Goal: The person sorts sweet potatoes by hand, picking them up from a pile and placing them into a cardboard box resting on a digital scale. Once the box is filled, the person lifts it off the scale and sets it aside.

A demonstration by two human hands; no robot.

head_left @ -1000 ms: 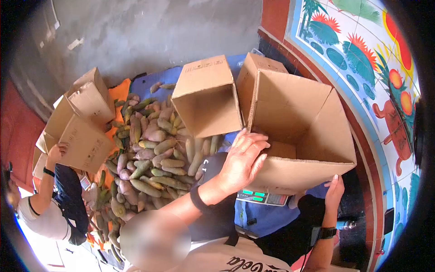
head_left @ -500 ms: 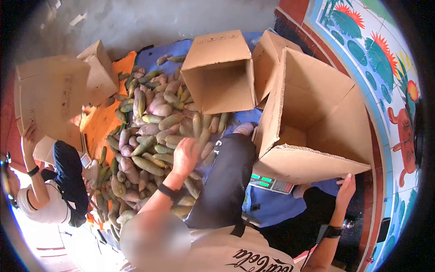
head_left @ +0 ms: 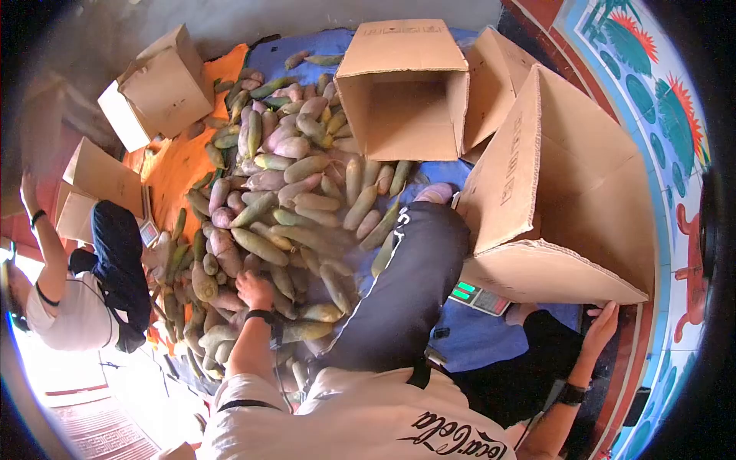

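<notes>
A heap of green and pinkish root vegetables that look like radishes covers the floor in front of me. My left hand is low over the near part of the heap, fingers apart and touching the vegetables; nothing shows lifted in it. At the right, a big open cardboard box lies tilted with its mouth toward me. My right hand grips the edge of its near flap. Under that flap, a scale with green lit digits is partly hidden.
A second open box lies behind the heap, with another box beside it. My bent knee is between heap and scale. At the left, a co-worker sits near more cartons. A painted tile wall curves along the right.
My left hand has moved left and down over the heap. My right hand stays on the box flap. At the left, the co-worker's raised box has shifted away into the dark edge.
</notes>
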